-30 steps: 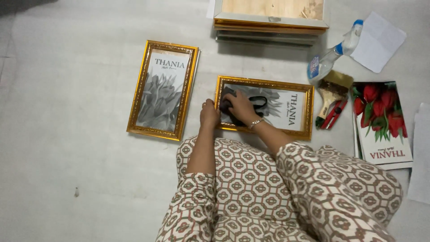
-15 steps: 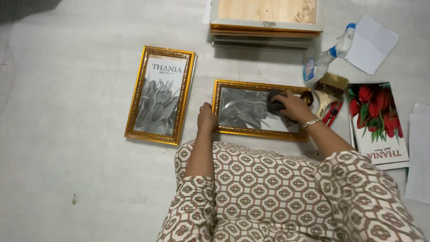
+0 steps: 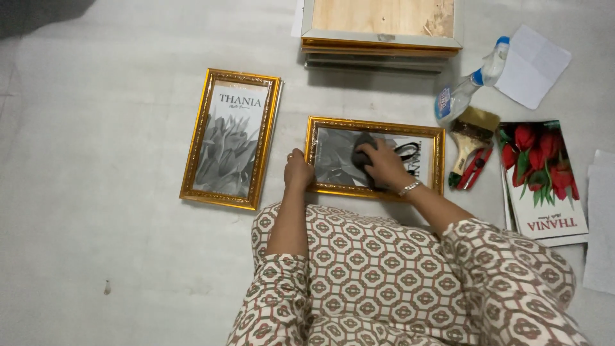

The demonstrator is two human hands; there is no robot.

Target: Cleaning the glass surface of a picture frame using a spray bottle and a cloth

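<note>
Overhead view of a seated person working on the floor (image 3: 96, 160). The frame (image 3: 375, 158), gold-edged and lying flat with its glass up, sits just ahead of the knees at centre. The left hand (image 3: 298, 170) rests at the frame's 9 o'clock edge, fingers curled loosely over the moulding and steadying it; it grips nothing else. The right hand (image 3: 383, 164) lies palm-down on the glass, fingers closed around a dark cloth (image 3: 362, 152) pressed against the pane left of centre. The step in hand appears to be wiping the glass. Judged from this pose, the next stroke calls for even downward pressure across the pane while the left hand keeps the frame from sliding. A second frame (image 3: 231, 138) lies at 9 o'clock, apart from the first. At 12 o'clock stands a stack of frames (image 3: 381, 32), back board uppermost. At 2 o'clock lie a spray bottle (image 3: 466, 91) and a sheet of paper (image 3: 533, 65); at 3 o'clock, a brush (image 3: 470, 136), a red-handled tool (image 3: 475, 170) and a tulip print (image 3: 543, 174).
</note>
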